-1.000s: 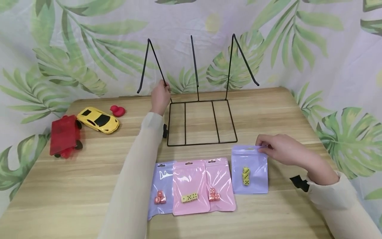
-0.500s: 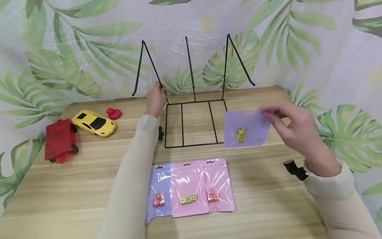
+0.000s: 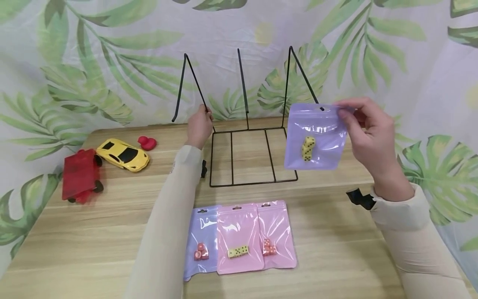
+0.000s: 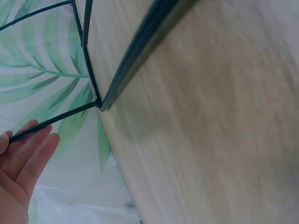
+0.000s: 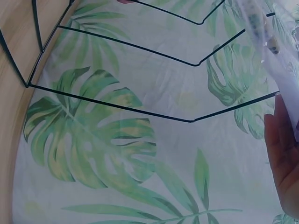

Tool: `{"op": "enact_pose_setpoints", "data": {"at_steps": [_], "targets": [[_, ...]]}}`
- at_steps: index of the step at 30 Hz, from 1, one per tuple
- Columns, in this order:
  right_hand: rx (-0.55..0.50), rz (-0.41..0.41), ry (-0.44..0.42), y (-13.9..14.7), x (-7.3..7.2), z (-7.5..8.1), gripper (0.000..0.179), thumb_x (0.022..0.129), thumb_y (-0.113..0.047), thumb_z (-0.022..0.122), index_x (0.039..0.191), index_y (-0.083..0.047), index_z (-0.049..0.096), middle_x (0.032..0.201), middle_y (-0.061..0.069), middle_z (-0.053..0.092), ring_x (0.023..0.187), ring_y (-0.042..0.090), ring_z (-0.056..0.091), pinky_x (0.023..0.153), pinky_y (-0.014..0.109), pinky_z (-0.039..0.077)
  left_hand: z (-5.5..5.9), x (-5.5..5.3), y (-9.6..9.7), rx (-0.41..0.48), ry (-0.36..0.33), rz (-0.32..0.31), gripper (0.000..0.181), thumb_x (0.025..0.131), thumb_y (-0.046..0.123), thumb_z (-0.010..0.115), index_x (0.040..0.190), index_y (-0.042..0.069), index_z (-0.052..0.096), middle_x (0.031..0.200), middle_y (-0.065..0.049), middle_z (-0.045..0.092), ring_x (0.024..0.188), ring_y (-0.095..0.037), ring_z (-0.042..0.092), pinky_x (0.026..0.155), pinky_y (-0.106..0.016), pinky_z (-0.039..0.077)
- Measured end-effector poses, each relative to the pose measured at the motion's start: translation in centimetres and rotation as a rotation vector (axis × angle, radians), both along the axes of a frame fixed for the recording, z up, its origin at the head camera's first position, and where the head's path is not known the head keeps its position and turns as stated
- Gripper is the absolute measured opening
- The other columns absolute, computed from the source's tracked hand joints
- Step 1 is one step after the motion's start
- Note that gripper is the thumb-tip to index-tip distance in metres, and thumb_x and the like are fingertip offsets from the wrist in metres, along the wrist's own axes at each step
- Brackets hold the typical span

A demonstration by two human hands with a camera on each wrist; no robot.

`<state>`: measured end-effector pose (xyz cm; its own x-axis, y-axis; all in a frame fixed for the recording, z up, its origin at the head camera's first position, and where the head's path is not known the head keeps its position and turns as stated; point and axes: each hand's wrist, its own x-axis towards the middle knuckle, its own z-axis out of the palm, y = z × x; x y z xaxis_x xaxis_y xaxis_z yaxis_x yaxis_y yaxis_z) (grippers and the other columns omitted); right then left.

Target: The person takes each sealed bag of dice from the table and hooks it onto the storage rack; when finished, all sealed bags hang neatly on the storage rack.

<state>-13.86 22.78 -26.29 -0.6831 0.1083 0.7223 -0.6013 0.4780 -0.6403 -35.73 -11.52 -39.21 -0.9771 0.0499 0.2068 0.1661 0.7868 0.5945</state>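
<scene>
- Right hand (image 3: 373,135): thumb and fingers pinch the upper right corner of a lilac, glossy plastic zip bag (image 3: 330,141) holding yellow dice with black pips (image 3: 308,148).
- Bag position: off the table, left of and below the grip; roughly upright, slightly tilted, top edge running leftward from the fingertips.
- Governing relation: in the head view the bag's hanging slot (image 3: 326,108) coincides with the tip of the right-hand angled prong (image 3: 305,77) of a black wire display rack (image 3: 254,182). Cannot tell whether the tip is through the slot or only lined up with it.
- Prong axis: slopes downward from its bend to the tip, towards the bag. The right hand is the nearer; the left is well apart from this prong.
- Left hand (image 3: 199,126): fingers and thumb grip the rack's left upright rod (image 3: 196,81).
- Nearer the person: a blue plastic bag (image 3: 207,230) and two pink plastic bags (image 3: 242,226) lie on the wood-grain table (image 3: 336,249), partly overlapping.
</scene>
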Motion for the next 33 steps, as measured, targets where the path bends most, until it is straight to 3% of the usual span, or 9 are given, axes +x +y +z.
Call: {"op": "enact_pose_setpoints", "data": {"at_steps": [7, 13, 20, 26, 30, 33], "targets": [[0.052, -0.034, -0.031, -0.1, -1.2, -0.1, 0.014, 0.093, 0.004, 0.062, 0.104, 0.009, 0.069, 0.093, -0.026, 0.065, 0.069, 0.000, 0.056, 0.064, 0.011, 0.045, -0.1, -0.1, 0.2, -0.028, 0.014, -0.009, 0.027, 0.109, 0.021, 0.030, 0.116, 0.005, 0.051, 0.098, -0.016, 0.066, 0.081, -0.036, 0.061, 0.074, -0.046, 0.049], [0.072, -0.055, -0.090, 0.1, -3.3, -0.3, 0.017, 0.097, -0.004, 0.061, 0.110, 0.004, 0.069, 0.091, -0.025, 0.062, 0.069, 0.000, 0.056, 0.063, 0.011, 0.044, -0.1, 0.1, 0.3, -0.033, 0.007, -0.012, 0.026, 0.109, 0.020, 0.030, 0.117, 0.005, 0.050, 0.097, -0.016, 0.066, 0.081, -0.037, 0.063, 0.074, -0.046, 0.050], [0.047, -0.065, -0.225, 0.1, -6.8, 0.5, 0.018, 0.099, -0.012, 0.059, 0.116, -0.006, 0.057, 0.097, -0.013, 0.060, 0.070, 0.000, 0.058, 0.061, 0.012, 0.045, 0.0, 0.0, 0.3, -0.046, 0.003, -0.019, 0.026, 0.109, 0.020, 0.031, 0.117, 0.004, 0.050, 0.098, -0.017, 0.066, 0.082, -0.037, 0.064, 0.073, -0.046, 0.051], [0.090, -0.096, -0.308, -0.2, -10.4, 1.2, 0.020, 0.101, -0.018, 0.056, 0.119, -0.010, 0.052, 0.116, 0.007, 0.064, 0.084, 0.001, 0.062, 0.072, 0.014, 0.048, -0.3, 0.0, 0.3, -0.049, 0.001, -0.015, 0.025, 0.109, 0.020, 0.031, 0.117, 0.004, 0.049, 0.099, -0.017, 0.066, 0.084, -0.036, 0.064, 0.075, -0.047, 0.051], [0.121, -0.126, -0.385, -0.1, -12.4, 1.7, 0.024, 0.102, -0.024, 0.053, 0.123, -0.013, 0.050, 0.128, 0.009, 0.063, 0.093, 0.009, 0.063, 0.078, 0.018, 0.049, -0.3, 0.0, 0.3, -0.049, 0.004, -0.014, 0.025, 0.109, 0.019, 0.031, 0.117, 0.004, 0.049, 0.100, -0.016, 0.066, 0.085, -0.036, 0.065, 0.075, -0.047, 0.052], [0.131, -0.136, -0.418, -0.1, -13.6, 2.0, 0.025, 0.102, -0.026, 0.052, 0.125, -0.015, 0.050, 0.132, 0.008, 0.062, 0.091, 0.012, 0.062, 0.078, 0.020, 0.047, -0.2, 0.1, 0.4, -0.054, 0.011, -0.018, 0.026, 0.109, 0.019, 0.031, 0.117, 0.003, 0.050, 0.099, -0.017, 0.066, 0.084, -0.037, 0.066, 0.073, -0.046, 0.052]]}}
